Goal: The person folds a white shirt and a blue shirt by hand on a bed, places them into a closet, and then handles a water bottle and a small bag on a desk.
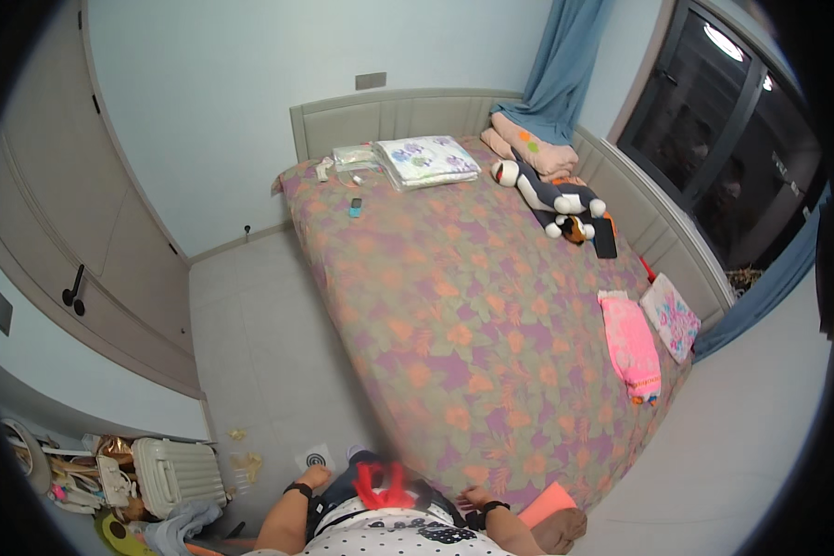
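Note:
My left hand (pixel 315 476) hangs low beside my left hip, a black band on its wrist, with its fingers curled; whether it holds anything does not show. On the other side, my right hand (pixel 474 496) is at the near edge of the bed, fingers apart, holding nothing visible. A red item (pixel 383 486), partly blurred, lies against my waist between the hands. Before me stretches a bed with a floral bedspread (pixel 459 299). Close to my right forearm is a coral-coloured roll (pixel 549 504) with a brown cloth item (pixel 561 532) beside it.
Folded floral bedding (pixel 427 161), plush toys (pixel 545 191), a black tablet-like device (pixel 604 238) and a pink bundle (pixel 631 344) lie on the bed. A ribbed suitcase (pixel 181 476) stands at the lower left among other belongings. Yellowish scraps (pixel 249 467) lie on the floor near a door (pixel 69 208).

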